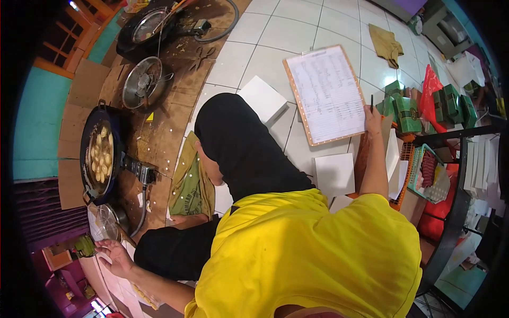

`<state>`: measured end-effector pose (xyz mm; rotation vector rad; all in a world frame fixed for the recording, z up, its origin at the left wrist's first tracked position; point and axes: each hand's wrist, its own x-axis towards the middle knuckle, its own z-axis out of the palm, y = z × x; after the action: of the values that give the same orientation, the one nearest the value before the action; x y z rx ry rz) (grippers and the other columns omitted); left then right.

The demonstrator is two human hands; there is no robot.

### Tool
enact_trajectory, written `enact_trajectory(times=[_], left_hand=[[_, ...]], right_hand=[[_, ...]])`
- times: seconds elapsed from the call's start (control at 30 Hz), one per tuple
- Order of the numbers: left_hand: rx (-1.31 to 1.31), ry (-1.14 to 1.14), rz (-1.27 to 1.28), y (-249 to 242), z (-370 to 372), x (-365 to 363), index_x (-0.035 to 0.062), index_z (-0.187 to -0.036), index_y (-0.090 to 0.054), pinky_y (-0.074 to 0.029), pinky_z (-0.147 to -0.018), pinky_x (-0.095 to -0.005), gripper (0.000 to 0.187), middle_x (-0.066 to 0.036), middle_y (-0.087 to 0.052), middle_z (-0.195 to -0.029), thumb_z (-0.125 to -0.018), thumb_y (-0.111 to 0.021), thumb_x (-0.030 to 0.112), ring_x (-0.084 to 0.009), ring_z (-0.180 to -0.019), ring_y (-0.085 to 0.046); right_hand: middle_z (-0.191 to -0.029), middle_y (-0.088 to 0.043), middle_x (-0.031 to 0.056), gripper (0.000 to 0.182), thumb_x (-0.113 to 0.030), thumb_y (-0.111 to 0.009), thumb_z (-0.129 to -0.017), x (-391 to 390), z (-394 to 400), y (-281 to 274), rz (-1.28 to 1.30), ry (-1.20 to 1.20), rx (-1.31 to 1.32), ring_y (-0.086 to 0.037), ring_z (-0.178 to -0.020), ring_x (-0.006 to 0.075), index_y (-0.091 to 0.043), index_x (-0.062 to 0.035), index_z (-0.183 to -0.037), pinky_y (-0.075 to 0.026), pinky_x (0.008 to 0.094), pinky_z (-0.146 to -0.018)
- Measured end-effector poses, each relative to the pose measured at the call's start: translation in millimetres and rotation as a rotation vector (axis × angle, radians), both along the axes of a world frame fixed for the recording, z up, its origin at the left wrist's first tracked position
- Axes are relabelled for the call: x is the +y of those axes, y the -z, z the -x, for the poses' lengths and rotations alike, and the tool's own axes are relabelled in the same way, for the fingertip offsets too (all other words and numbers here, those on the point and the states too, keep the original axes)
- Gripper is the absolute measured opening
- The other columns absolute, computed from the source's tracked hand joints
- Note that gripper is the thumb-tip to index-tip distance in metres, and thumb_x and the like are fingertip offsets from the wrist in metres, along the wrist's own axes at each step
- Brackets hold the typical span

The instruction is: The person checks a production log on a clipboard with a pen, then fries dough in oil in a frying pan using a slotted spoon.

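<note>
My right hand (373,121) grips the edge of a clipboard (362,95) with a wood-coloured board. A dark pen (371,104) sticks up from the same hand. A printed sheet (328,95) with handwritten marks lies on the board. Over on the left, my left hand (115,258) is open, its fingers bent and apart, with nothing visible in it. Just above it is a wire strainer (107,223) beside a metal bowl. Further up, a black wok (85,159) on a burner contains several pale yellow pieces (101,153) in dark oil.
A second wok (135,26) stands on another burner. A metal colander (142,82) and scissors (200,57) rest on the brown board. White boxes (263,99) lie on the tiled floor, with a green cloth (190,185) by my leg. Green boxes (407,114) and baskets (424,175) stand right.
</note>
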<state>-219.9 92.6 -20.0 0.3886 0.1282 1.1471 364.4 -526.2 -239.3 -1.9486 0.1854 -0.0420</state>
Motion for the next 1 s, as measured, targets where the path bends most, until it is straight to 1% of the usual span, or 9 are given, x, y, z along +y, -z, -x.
enact_trajectory(times=[0.17, 0.33, 0.37, 0.4, 0.47, 0.6, 0.67, 0.77, 1.0], left_hand=[[0.049, 0.241, -0.164, -0.2, -53.0, 6.4, -0.0017, -0.119, -0.052, -0.036, -0.097, -0.0406, 0.035, -0.016, -0.051, -0.126, -0.089, -0.054, 0.017, -0.0279, -0.116, -0.046], [0.35, 0.311, -0.285, -25.7, -153.1, -39.2, -0.0018, -0.129, -0.046, -0.041, -0.1, -0.0408, 0.046, -0.016, -0.047, -0.133, -0.097, -0.045, 0.031, -0.0295, -0.118, -0.048], [0.453, 0.278, -0.234, -35.4, -170.7, -56.6, -0.0027, -0.132, -0.043, -0.039, -0.101, -0.0398, 0.055, -0.016, -0.046, -0.134, -0.096, -0.043, 0.038, -0.0286, -0.119, -0.047], [0.57, 0.271, -0.332, -37.7, -184.5, -81.1, 0.0002, -0.136, -0.039, -0.038, -0.102, -0.0387, 0.062, -0.015, -0.045, -0.135, -0.095, -0.04, 0.047, -0.0263, -0.121, -0.045], [0.65, 0.248, -0.344, -38.4, -192.5, -79.5, 0.0039, -0.139, -0.036, -0.036, -0.103, -0.0374, 0.064, -0.015, -0.046, -0.133, -0.095, -0.038, 0.051, -0.0253, -0.122, -0.044], [0.603, 0.095, -0.239, -30.4, -177.8, -69.7, 0.0048, -0.133, -0.041, -0.043, -0.095, -0.032, 0.052, -0.01, -0.052, -0.126, -0.098, -0.037, 0.043, -0.0181, -0.114, -0.052], [0.604, -0.047, -0.287, -48.2, -297.5, -222.5, 0.0036, -0.132, -0.041, -0.046, -0.091, -0.0308, 0.047, -0.009, -0.054, -0.123, -0.099, -0.039, 0.036, -0.0159, -0.11, -0.054], [0.469, -0.179, -0.165, -62.8, -320.0, -245.5, 0.0018, -0.128, -0.041, -0.049, -0.087, -0.0299, 0.035, -0.008, -0.056, -0.116, -0.098, -0.045, 0.02, -0.0147, -0.103, -0.057], [0.44, -0.327, -0.015, -68.2, -338.5, -252.1, 0.0001, -0.122, -0.044, -0.05, -0.088, -0.0291, 0.028, -0.01, -0.057, -0.112, -0.095, -0.045, 0.009, -0.0146, -0.101, -0.059]], right_hand=[[-0.078, -0.057, -0.0026, 0.028, -0.031, -0.056, -0.093, 44.9, -4.3, -109.2, -0.223, -0.196, -0.089, -0.048, -0.07, 0.005, -0.059, -0.0027, -0.094, -0.039, 0.0205, -0.064], [-0.08, -0.058, -0.0035, 0.024, -0.029, -0.056, -0.094, 186.2, 31.6, -197.3, -0.449, -0.506, -0.134, -0.048, -0.072, 0.004, -0.059, -0.0049, -0.091, -0.038, 0.0194, -0.065], [-0.081, -0.059, -0.0028, 0.023, -0.028, -0.056, -0.094, 218.6, 44.6, -205.6, -0.493, -0.573, -0.117, -0.049, -0.073, 0.0042, -0.059, -0.0047, -0.092, -0.039, 0.0193, -0.067], [-0.081, -0.059, -0.0022, 0.022, -0.026, -0.055, -0.094, 239.6, 54.7, -202.5, -0.541, -0.625, -0.101, -0.05, -0.073, 0.0045, -0.059, -0.0043, -0.093, -0.04, 0.0197, -0.067], [-0.081, -0.06, -0.001, 0.021, -0.024, -0.054, -0.094, 311.6, 84.7, -209.6, -0.591, -0.732, -0.053, -0.052, -0.072, 0.0052, -0.058, -0.0033, -0.095, -0.042, 0.0203, -0.067], [-0.084, -0.06, -0.0005, 0.018, -0.02, -0.052, -0.095, 413.5, 135.0, -190.8, -0.612, -0.96, 0.078, -0.052, -0.075, 0.0053, -0.057, -0.0029, -0.094, -0.041, 0.0207, -0.07], [-0.085, -0.059, -0.0008, 0.017, -0.019, -0.052, -0.096, 296.2, 22.1, -182.7, -0.768, -1.049, 0.107, -0.051, -0.076, 0.0049, -0.057, -0.0029, -0.094, -0.041, 0.0204, -0.071], [-0.086, -0.058, -0.0014, 0.016, -0.017, -0.051, -0.096, 298.7, 0.0, -202.7, -0.769, -1.165, 0.153, -0.05, -0.078, 0.0043, -0.057, -0.0028, -0.096, -0.04, 0.0198, -0.072], [-0.087, -0.057, -0.0024, 0.018, -0.02, -0.052, -0.096, 316.1, -17.8, -218.6, -0.722, -1.269, 0.18, -0.049, -0.08, 0.0042, -0.056, -0.0033, -0.096, -0.039, 0.0193, -0.074]])
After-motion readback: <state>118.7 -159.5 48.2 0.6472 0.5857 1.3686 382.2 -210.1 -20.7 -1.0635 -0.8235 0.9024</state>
